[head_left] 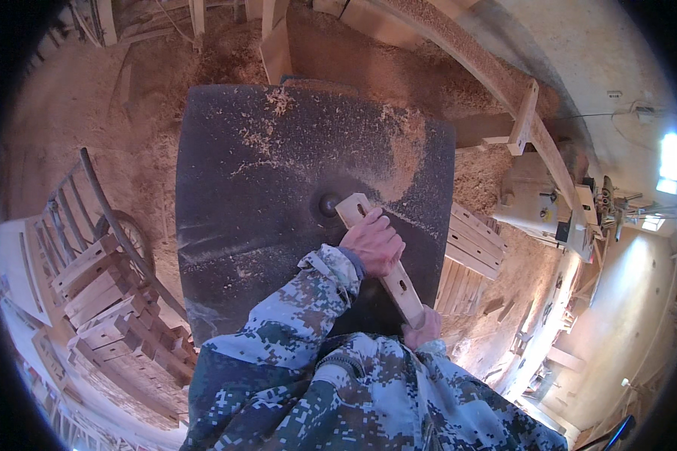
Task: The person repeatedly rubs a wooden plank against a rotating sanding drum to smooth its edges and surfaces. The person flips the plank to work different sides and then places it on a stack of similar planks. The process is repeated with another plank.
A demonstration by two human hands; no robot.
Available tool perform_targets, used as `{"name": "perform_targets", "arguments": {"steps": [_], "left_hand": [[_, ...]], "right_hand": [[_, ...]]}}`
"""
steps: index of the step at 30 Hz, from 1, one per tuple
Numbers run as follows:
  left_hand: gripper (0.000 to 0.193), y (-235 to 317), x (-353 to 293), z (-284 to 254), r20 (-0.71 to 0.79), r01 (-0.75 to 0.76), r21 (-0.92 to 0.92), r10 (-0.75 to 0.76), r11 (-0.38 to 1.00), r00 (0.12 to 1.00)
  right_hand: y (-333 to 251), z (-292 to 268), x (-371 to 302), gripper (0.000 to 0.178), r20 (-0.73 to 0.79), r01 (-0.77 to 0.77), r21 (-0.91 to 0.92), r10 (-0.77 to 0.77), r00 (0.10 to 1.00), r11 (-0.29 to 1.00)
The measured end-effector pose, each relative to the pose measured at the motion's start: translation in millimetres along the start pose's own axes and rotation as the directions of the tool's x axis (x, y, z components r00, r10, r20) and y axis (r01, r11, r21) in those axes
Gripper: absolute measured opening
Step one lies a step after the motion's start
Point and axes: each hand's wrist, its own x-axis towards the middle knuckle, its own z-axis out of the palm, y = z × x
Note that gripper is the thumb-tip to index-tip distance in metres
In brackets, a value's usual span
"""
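Note:
A light wooden bar (401, 285) with slots cut through it lies at a slant over a dark machine table (248, 203). My left hand (374, 242) is wrapped round the bar near its far end. At the near end, close to my body, my right hand (424, 328) grips the bar, partly hidden by the wood and my sleeve. The far end of the bar touches or nearly touches a round dark knob-like spindle (329, 204) that stands up from the table; I cannot tell which. Sawdust and shavings (405, 154) are scattered over the table top.
Stacked slotted timbers (120, 331) lie on a cart with a wheel (124, 244) at the left. More timber pieces (474, 244) are piled just right of the table. A curved wooden beam (496, 75) arches over the far right. Sawdust covers the floor around.

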Motion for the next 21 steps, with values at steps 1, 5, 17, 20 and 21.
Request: {"name": "perform_targets", "arguments": {"steps": [1, 5, 17, 20, 21], "left_hand": [[0.022, 0.4, -0.9, -2.0, 0.004, 0.012, 0.001, -0.012, 1.0, 1.0], [0.022, 4.1, -11.0, -11.8, 0.002, 0.046, 0.025, -0.046, 0.999, 0.999], [0.013, 21.6, -15.3, -29.2, 0.03, 0.002, -0.007, -0.002, 1.0, 1.0], [0.011, 25.3, -4.9, -23.3, 0.029, -0.033, 0.001, 0.033, 0.999, 0.999], [0.013, 24.8, -1.3, -20.2, 0.054, -0.02, 0.018, 0.019, 1.0, 0.998]], "right_hand": [[0.5, -0.1, 0.5, 0.074, 0.017, -0.002, -0.008, 0.002, 1.0, 1.0], [4.7, -0.7, 2.5, 0.074, 0.006, 0.073, -0.007, -0.073, 0.997, 0.997], [10.1, -26.9, 7.7, 0.084, 0.316, -0.06, 0.107, 0.023, 0.948, 0.993], [18.2, -41.6, 12.1, 0.094, 0.256, -0.041, 0.215, -0.015, 0.967, 0.976], [18.1, -43.3, 9.4, 0.094, 0.21, 0.055, 0.156, -0.087, 0.974, 0.986]]}}
